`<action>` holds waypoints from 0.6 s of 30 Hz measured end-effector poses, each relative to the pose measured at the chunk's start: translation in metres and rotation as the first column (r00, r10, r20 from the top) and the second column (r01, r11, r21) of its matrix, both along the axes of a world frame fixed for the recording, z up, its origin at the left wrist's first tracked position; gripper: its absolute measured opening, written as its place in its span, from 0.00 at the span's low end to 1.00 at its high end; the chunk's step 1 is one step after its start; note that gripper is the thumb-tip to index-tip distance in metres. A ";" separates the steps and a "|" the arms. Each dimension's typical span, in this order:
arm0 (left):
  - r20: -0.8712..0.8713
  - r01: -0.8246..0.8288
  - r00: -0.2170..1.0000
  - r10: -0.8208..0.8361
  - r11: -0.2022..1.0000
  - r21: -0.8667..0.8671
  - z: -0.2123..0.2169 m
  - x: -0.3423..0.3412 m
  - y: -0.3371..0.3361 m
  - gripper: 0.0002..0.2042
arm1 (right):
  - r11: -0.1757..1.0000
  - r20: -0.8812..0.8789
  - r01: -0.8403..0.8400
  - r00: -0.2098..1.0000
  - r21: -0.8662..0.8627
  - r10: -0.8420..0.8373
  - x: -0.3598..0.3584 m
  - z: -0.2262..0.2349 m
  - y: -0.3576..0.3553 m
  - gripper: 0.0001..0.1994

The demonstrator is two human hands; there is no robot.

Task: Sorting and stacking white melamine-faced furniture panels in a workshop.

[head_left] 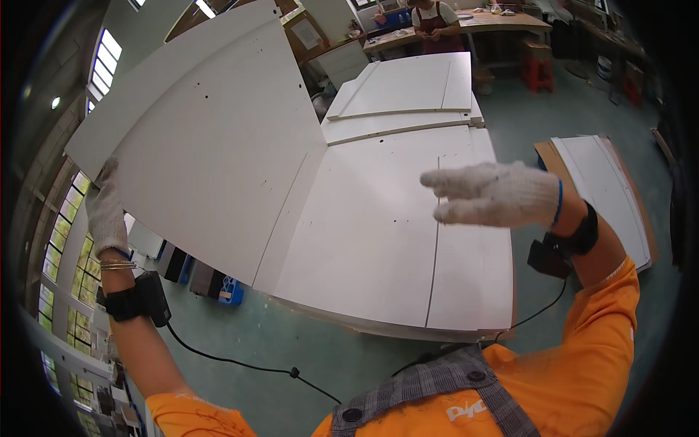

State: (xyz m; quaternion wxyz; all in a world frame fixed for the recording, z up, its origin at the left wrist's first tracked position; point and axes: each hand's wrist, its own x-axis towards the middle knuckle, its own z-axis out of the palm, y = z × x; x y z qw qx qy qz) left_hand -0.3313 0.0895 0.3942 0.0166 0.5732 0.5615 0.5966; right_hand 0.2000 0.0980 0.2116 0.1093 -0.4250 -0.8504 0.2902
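Observation:
My left hand (107, 211), in a whitish knit glove, grips the left edge of a large white panel (211, 138). Part of that hand's grip is hidden at the panel's edge. The panel stands tilted up, with its lower right side at a stack of white panels (364, 240) in front of me. Small dark holes and a groove line mark its face. Over the right part of the stack hovers my right hand (502, 193), gloved too, fingers stretched out to the left and holding nothing.
More white panels (408, 87) lie at the stack's far end. To the right, another pile of panels (601, 182) rests low near the floor. A person (435, 25) stands by a workbench (502, 23) at the back, near a red stool (537, 73). Blue bins (231, 291) sit below left.

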 end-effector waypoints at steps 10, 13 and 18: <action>0.151 0.189 0.970 -0.191 0.982 0.030 -0.020 0.099 -0.015 0.17 | 0.976 -0.682 -0.165 0.731 -0.143 0.024 -0.087 0.157 0.091 0.34; 0.216 0.390 0.892 -0.397 0.918 0.078 -0.026 0.100 -0.024 0.15 | 0.914 -0.829 -0.358 0.558 -0.192 0.045 -0.113 0.157 0.103 0.39; -0.430 -0.152 0.899 0.082 0.980 -0.131 -0.063 0.225 -0.065 0.17 | 0.916 -0.922 -0.271 0.332 -0.296 -0.200 -0.103 0.150 0.102 0.33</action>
